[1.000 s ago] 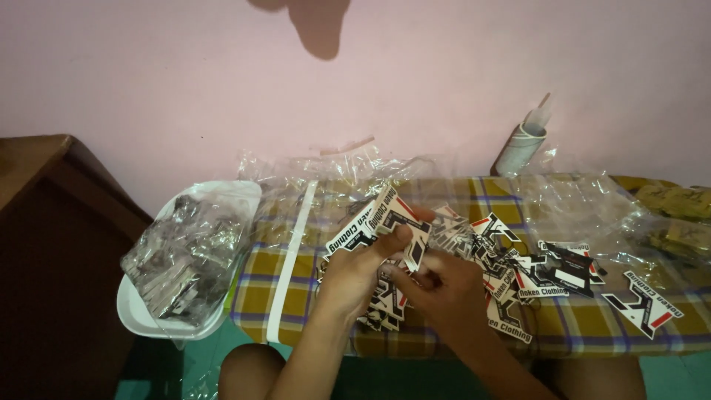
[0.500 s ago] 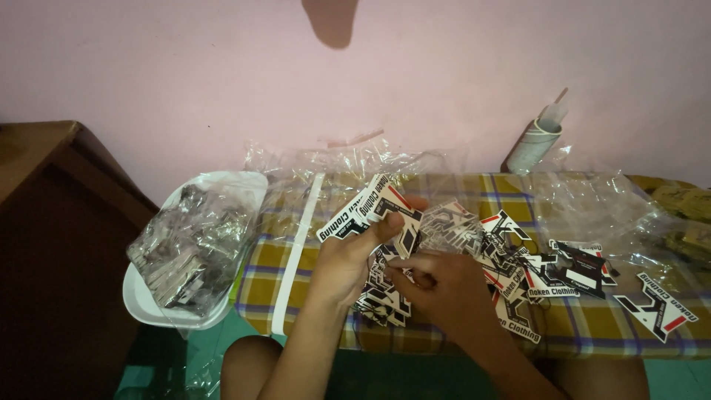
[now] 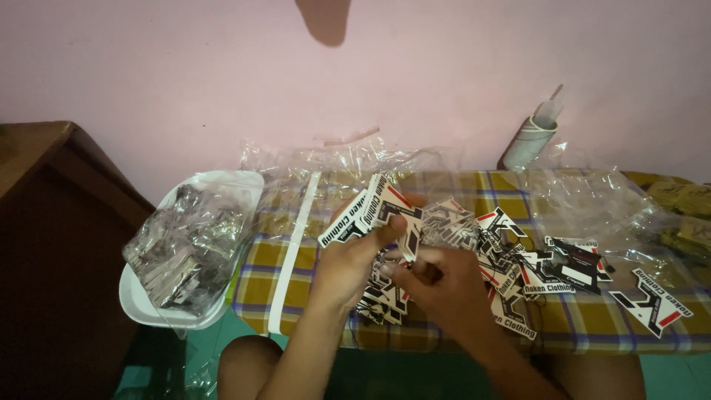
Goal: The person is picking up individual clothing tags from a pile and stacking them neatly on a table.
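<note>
1. A black, white and red die-cut card hang tag [image 3: 368, 210] sits tilted above the middle of the checked table, pinched between the thumb and fingers of the left hand [image 3: 354, 255], which is closed on it.
2. The right hand [image 3: 443, 287] is just beside and below the left, its fingers curled in toward the tag's lower edge; whether it grips anything of its own I cannot tell.
3. Under and to the right of both hands lies a loose heap of similar black, white and red tags [image 3: 518, 255], some overlapping, with thin dark strings among them.
4. One separate tag [image 3: 655, 302] lies apart at the right edge.
5. They rest on a yellow and brown checked cloth [image 3: 592, 326] covering the table.
6. Crumpled clear plastic bags [image 3: 592, 200] lie behind the heap, near the pink wall.
7. At the left, a white plastic tray [image 3: 222, 181] holds a clear bag of packed dark tags [image 3: 185, 248].
8. A white roll with a stick [image 3: 535, 137] leans against the wall.
</note>
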